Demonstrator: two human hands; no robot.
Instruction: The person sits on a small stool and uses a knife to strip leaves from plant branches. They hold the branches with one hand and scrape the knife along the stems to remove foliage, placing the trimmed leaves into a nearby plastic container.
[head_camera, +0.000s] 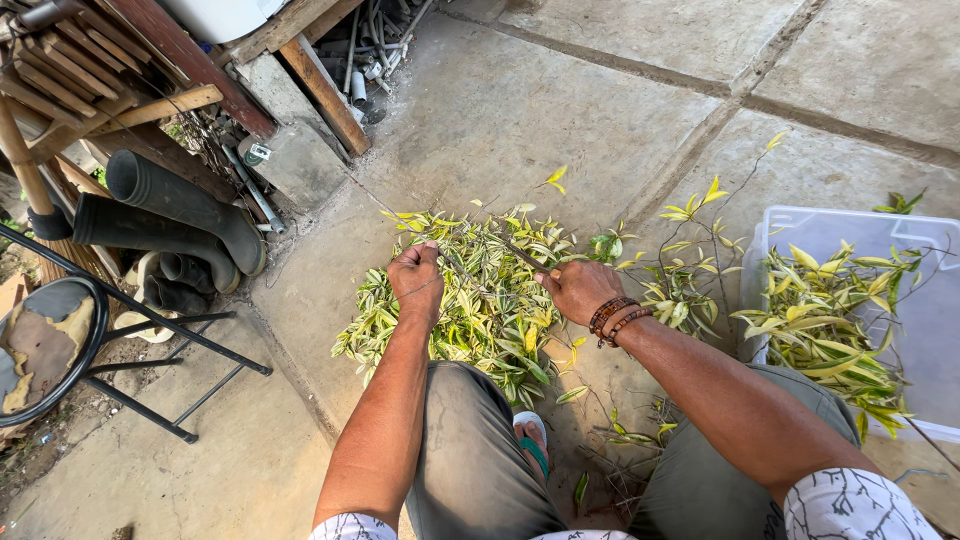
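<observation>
A pile of green-and-yellow leafy cuttings (480, 300) lies on the concrete floor (560, 110) in front of my knees. My left hand (417, 280) is closed around a thin twig at the pile's left side. My right hand (578, 288), with beaded bracelets at the wrist, grips a thin dark blade or stem (520, 253) that runs up and left across the pile; which of the two it is cannot be told. The hands are about a hand's width apart, both just above the leaves.
A clear plastic tub (900, 240) with more leafy cuttings (830, 320) stands at the right. Black rubber boots (170, 210) lie at the left under wooden planks. A metal-framed stool (60, 350) stands at the left edge. Pipes and timber lean at the top.
</observation>
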